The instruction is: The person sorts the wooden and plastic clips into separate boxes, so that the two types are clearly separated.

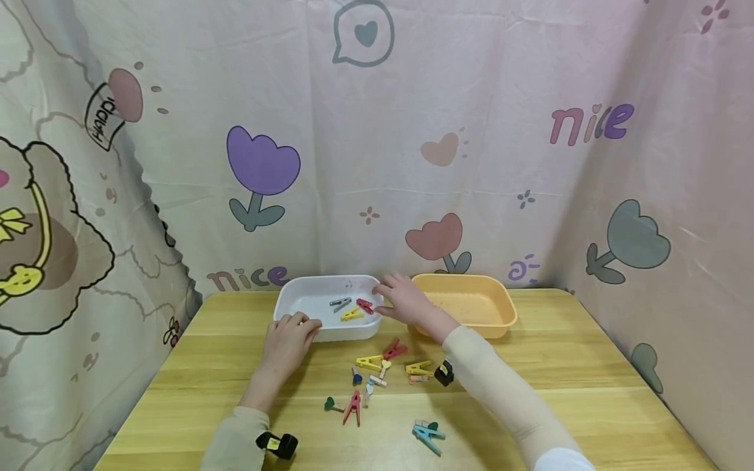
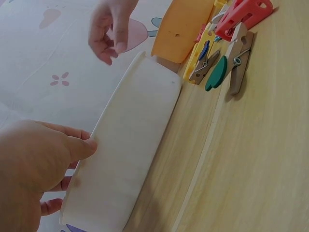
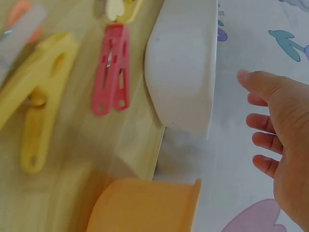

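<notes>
A white plastic tub (image 1: 344,333) stands at the back of the table, with a grey clothespin (image 1: 340,303), a yellow clothespin (image 1: 351,314) and a red clothespin (image 1: 364,306) inside. My left hand (image 1: 287,345) holds its near left rim, thumb on the outer wall and fingers over the edge, as the left wrist view shows. At the tub's right end hovers my right hand (image 1: 406,301), fingers loosely bent and nothing in them. The right wrist view shows a gap between that hand (image 3: 285,140) and the tub's rim.
Right of the tub sits an orange tub (image 1: 471,325). Several clothespins lie in front, among them a red one (image 1: 352,409), a yellow one (image 1: 418,368), a blue one (image 1: 428,438) and a wooden one with a green heart (image 2: 237,60). A patterned curtain (image 1: 365,163) hangs behind.
</notes>
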A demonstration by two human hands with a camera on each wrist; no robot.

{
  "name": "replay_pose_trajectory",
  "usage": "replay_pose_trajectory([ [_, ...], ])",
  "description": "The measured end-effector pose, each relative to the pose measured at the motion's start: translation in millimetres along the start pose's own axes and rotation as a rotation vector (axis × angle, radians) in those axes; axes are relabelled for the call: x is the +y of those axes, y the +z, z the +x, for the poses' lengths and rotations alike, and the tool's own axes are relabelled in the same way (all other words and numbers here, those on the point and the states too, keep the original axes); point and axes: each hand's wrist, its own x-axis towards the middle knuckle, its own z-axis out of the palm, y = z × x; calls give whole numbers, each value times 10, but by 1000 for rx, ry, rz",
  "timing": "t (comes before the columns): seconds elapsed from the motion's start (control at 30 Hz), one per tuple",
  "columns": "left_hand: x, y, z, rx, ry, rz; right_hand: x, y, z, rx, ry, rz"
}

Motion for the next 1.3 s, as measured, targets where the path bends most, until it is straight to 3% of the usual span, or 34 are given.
replay_pose_trajectory([
  [0.3,1,1,4,6,8,3,87,-31,-337,54,-22,-1],
  [0.6,1,0,-5,10,5,1,99,-78,-709,51,40,-6],
  [1.13,11,-12,-5,-8,-5,0,88,-56,-1220,119,-58,-56],
  [1.3,7,-2,-4,-11,-3,2,51,-39,-1335,75,-59,-57],
])
